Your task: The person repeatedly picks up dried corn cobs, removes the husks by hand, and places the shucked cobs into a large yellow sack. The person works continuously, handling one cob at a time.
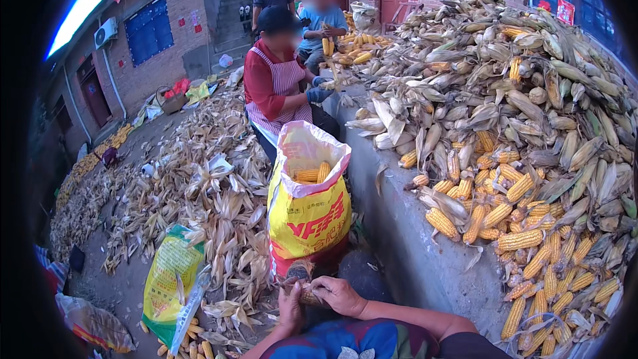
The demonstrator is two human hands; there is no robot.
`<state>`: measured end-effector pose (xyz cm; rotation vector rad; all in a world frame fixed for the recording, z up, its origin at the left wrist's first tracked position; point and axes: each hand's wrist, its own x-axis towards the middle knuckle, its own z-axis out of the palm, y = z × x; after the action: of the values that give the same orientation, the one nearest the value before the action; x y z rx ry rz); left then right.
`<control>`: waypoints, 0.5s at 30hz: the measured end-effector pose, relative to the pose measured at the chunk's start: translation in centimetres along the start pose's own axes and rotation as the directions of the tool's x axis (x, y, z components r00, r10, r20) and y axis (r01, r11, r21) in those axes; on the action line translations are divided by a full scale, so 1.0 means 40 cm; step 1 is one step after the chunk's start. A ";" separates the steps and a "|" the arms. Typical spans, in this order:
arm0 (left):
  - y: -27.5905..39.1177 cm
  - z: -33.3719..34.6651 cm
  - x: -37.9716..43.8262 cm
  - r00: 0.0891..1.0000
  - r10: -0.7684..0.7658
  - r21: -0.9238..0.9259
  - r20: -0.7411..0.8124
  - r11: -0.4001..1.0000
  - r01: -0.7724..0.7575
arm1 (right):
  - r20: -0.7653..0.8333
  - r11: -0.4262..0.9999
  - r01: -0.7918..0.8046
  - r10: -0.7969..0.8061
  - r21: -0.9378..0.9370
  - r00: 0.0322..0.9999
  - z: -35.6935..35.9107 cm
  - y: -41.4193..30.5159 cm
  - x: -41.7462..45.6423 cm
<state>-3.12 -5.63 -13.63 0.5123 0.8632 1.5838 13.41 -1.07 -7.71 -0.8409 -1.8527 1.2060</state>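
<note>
My left hand (pixel 290 306) and my right hand (pixel 344 297) meet low in the middle, above my lap. Between them they grip an ear of corn (pixel 311 295), which looks brownish and partly wrapped in husk; the fingers cover much of it. Just beyond stands a yellow and red woven sack (pixel 309 214), its white mouth open and a few yellow ears (pixel 324 172) visible inside. To my right, husked yellow cobs (pixel 521 240) lie on a concrete ledge (pixel 398 219), beneath a tall heap of unhusked corn (pixel 478 75).
Loose husks (pixel 229 209) cover the ground at left. A yellow-green bag (pixel 174 279) lies near me by some cobs (pixel 207 349). A person in a striped apron (pixel 276 80) sits past the sack; another in a blue shirt (pixel 324 22) holds cobs, and someone stands behind.
</note>
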 end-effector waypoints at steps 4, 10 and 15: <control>0.005 0.041 -0.022 0.990 0.132 0.121 0.038 0.983 -0.136 | -0.178 0.954 -0.112 0.166 0.278 0.970 0.013 0.045 0.035; 0.017 0.006 0.027 0.976 0.184 0.039 -0.116 0.983 -0.180 | -0.116 0.985 0.015 0.005 0.170 0.993 0.041 -0.048 0.058; 0.083 0.068 0.124 0.989 0.085 -0.029 -0.119 0.996 -0.089 | 0.127 0.979 0.081 -0.106 0.188 0.986 0.040 -0.096 0.075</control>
<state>-4.25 -0.22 -10.04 0.4409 0.9111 1.7196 10.08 -0.58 -3.86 -0.5760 -1.8341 1.3782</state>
